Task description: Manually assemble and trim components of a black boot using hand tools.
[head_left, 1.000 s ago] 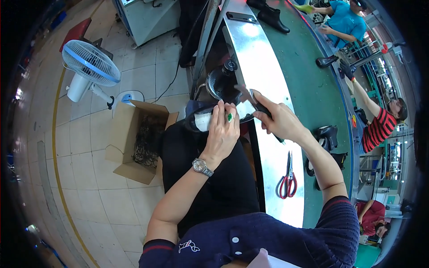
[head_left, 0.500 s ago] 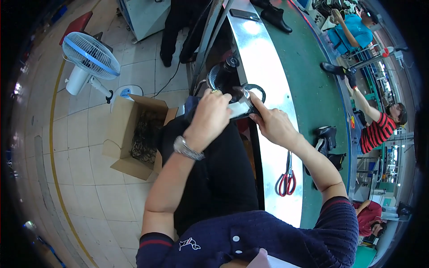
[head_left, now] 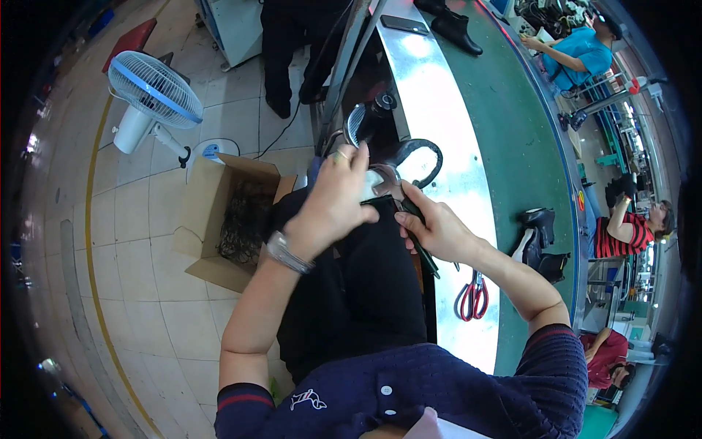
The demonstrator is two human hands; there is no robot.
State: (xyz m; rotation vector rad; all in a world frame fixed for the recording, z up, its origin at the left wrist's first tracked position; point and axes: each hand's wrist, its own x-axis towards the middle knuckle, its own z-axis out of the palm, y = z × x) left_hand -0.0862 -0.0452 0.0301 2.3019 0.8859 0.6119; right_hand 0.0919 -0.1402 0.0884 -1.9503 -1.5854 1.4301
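Observation:
My right hand (head_left: 440, 228) is closed around dark green-handled pincers (head_left: 427, 257) above my lap. Their metal head lies against a pale, whitish piece (head_left: 371, 186) by my knees. A black curved, open-looped part (head_left: 439, 162), perhaps of a shoe, rises beside it over the bench edge. To the left, my left hand (head_left: 333, 192) is raised with thumb and fingers apart, holding nothing I can see. A wristwatch is on that wrist. My hands and the pincers partly hide the worked piece.
Red-handled scissors (head_left: 474, 298) lie on the metal bench (head_left: 466, 333). A phone (head_left: 404, 25) and black shoes (head_left: 537, 245) rest farther along the bench and green belt. On my left are a carton of dark scraps (head_left: 191, 241) and a fan (head_left: 155, 88). Several people work across the belt.
My left hand has come off the piece and shifted left, its fingers opening. My right hand has moved slightly down, and the pincers' green handles now show below it.

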